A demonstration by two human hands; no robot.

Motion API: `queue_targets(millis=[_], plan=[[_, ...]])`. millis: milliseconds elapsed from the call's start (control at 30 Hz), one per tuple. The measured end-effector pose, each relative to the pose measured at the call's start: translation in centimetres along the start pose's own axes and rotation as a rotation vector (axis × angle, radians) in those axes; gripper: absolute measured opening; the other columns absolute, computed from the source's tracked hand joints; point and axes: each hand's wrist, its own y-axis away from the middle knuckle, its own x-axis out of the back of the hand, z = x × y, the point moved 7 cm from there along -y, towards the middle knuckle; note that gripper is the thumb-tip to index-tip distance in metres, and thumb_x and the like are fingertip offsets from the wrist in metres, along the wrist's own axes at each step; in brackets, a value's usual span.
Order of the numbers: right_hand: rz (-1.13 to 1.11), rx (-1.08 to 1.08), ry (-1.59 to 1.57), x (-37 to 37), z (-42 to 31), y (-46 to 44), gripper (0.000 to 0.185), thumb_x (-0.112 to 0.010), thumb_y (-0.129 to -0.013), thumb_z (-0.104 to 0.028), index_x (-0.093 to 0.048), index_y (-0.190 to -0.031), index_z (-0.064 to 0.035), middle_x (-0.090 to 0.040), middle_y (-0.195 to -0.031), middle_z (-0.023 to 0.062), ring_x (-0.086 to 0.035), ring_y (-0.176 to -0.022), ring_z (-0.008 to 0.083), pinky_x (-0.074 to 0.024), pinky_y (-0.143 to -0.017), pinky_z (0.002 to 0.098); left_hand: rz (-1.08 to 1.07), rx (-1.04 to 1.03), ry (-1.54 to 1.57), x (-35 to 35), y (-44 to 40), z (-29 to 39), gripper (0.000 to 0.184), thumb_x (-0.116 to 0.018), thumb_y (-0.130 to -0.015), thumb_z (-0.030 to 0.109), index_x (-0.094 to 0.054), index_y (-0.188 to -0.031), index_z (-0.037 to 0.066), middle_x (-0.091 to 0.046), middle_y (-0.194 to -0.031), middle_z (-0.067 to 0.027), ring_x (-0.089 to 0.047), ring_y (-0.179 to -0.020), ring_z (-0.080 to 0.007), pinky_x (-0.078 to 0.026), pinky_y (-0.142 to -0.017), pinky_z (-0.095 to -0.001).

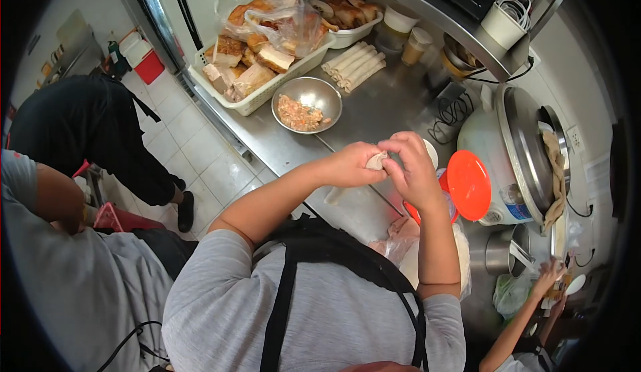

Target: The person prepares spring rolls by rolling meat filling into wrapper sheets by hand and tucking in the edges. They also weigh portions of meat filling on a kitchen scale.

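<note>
My left hand (350,164) and my right hand (417,175) meet over the steel counter, fingers pinched together around a small pale dumpling (376,161). The fingers partly cover it. Beyond my left hand stands a steel bowl (314,93) with orange-pink chopped filling (298,113) in it. Close by my right wrist is a red plastic ladle or scoop (469,185), over a container I can only partly see. Under my right forearm lies a plastic bag (407,260) with something pale inside.
A white basket (250,105) of browned meat pieces and several pale rolls (354,66) lie at the back of the counter (400,98). A large lidded pot (482,128) and a steel pot (499,252) stand right. Co-workers (87,272) are at left and lower right.
</note>
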Motion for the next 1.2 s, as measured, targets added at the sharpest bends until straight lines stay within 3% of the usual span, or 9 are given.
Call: queue_targets(millis=[167, 233, 333, 533, 733, 867, 967, 1133, 1200], plan=[[-0.046, 0.026, 0.14, -0.6, -0.7, 0.3, 0.013, -0.063, -0.068, -0.001, -0.058, -0.079, -0.0043, -0.056, -0.08, 0.0098, -0.054, -0.078, 0.0282, -0.0444, -0.068, 0.0349, 0.067, 0.046, -0.224, 1.0, 0.4, 1.1, 0.018, -0.063, -0.073, 0.013, -0.057, -0.087, 0.003, -0.061, -0.082, -0.0126, -0.059, -0.075, -0.0253, -0.045, -0.067, -0.0321], [-0.008, 0.062, 0.141, -0.8, -1.2, 0.6, 0.015, -0.063, -0.068, 0.0, -0.059, -0.083, -0.0042, -0.058, -0.082, 0.0115, -0.056, -0.079, 0.0297, -0.0451, -0.07, 0.0352, 0.234, -0.122, -0.271, 1.2, 0.7, 1.3, 0.017, -0.061, -0.069, 0.012, -0.058, -0.084, 0.005, -0.06, -0.078, -0.0163, -0.058, -0.076, -0.0354, -0.046, -0.065, -0.0395], [-0.009, 0.025, 0.049, -1.0, -1.6, 0.7, 0.014, -0.06, -0.072, 0.002, -0.06, -0.085, -0.0009, -0.06, -0.087, 0.0129, -0.057, -0.078, 0.0267, -0.0456, -0.072, 0.0338, 0.411, -0.153, -0.427, 1.5, 1.2, 1.1, 0.02, -0.061, -0.066, 0.01, -0.058, -0.085, 0.006, -0.06, -0.081, -0.0157, -0.058, -0.08, -0.0356, -0.046, -0.068, -0.0427], [0.074, -0.431, -0.53, -3.0, 4.1, 1.7, 0.009, -0.054, -0.079, 0.004, -0.058, -0.086, 0.0009, -0.057, -0.08, 0.0094, -0.054, -0.074, 0.0186, -0.0431, -0.067, 0.0268, 0.462, -0.152, -0.535, 1.8, 1.6, 1.6, 0.015, -0.06, -0.067, 0.011, -0.056, -0.079, 0.002, -0.058, -0.075, -0.0162, -0.057, -0.075, -0.037, -0.046, -0.064, -0.0441], [-0.102, 0.154, 0.016, -2.7, 0.3, 0.0, 0.015, -0.059, -0.073, 0.005, -0.059, -0.087, -0.0006, -0.056, -0.082, 0.0118, -0.054, -0.073, 0.0237, -0.0437, -0.065, 0.0303, 0.34, -0.121, -0.361, 2.1, 2.1, 1.1, 0.016, -0.06, -0.071, 0.016, -0.054, -0.075, 0.002, -0.058, -0.07, -0.0181, -0.056, -0.071, -0.0384, -0.044, -0.06, -0.0448], [-0.174, 0.266, 0.042, -2.4, -2.3, -0.7, 0.018, -0.062, -0.069, 0.004, -0.06, -0.086, -0.002, -0.057, -0.08, 0.0125, -0.055, -0.073, 0.028, -0.0447, -0.065, 0.0347, 0.337, -0.157, -0.385, 2.1, 2.4, 0.5, 0.017, -0.06, -0.072, 0.018, -0.054, -0.078, 0.003, -0.058, -0.072, -0.0181, -0.056, -0.071, -0.0384, -0.043, -0.059, -0.0443], [-0.15, 0.226, 0.033, -2.4, -0.7, -0.2, 0.016, -0.062, -0.069, 0.003, -0.06, -0.084, -0.0029, -0.057, -0.08, 0.0119, -0.055, -0.074, 0.029, -0.045, -0.066, 0.0367, 0.303, -0.145, -0.32, 1.5, 1.7, -0.9, 0.018, -0.061, -0.074, 0.017, -0.055, -0.083, 0.003, -0.058, -0.076, -0.0169, -0.057, -0.073, -0.0364, -0.045, -0.062, -0.041], [-0.022, -0.063, -0.074, -1.8, 0.8, 0.3, 0.012, -0.063, -0.069, 0.0, -0.057, -0.079, -0.0035, -0.055, -0.081, 0.01, -0.055, -0.075, 0.0291, -0.0448, -0.067, 0.0366, 0.205, -0.052, -0.364, 1.3, 1.4, 1.0, 0.018, -0.061, -0.076, 0.016, -0.056, -0.087, 0.002, -0.059, -0.079, -0.0162, -0.058, -0.074, -0.0325, -0.045, -0.064, -0.0378], [-0.036, 0.02, -0.037, -1.4, 0.7, 0.5, 0.014, -0.062, -0.067, 0.0, -0.058, -0.08, -0.0052, -0.054, -0.086, 0.0091, -0.054, -0.078, 0.0278, -0.0439, -0.069, 0.0363, 0.19, -0.034, -0.318, 1.0, 0.9, 0.9, 0.017, -0.062, -0.077, 0.015, -0.056, -0.087, 0.002, -0.059, -0.077, -0.0137, -0.058, -0.071, -0.0272, -0.045, -0.063, -0.035]])
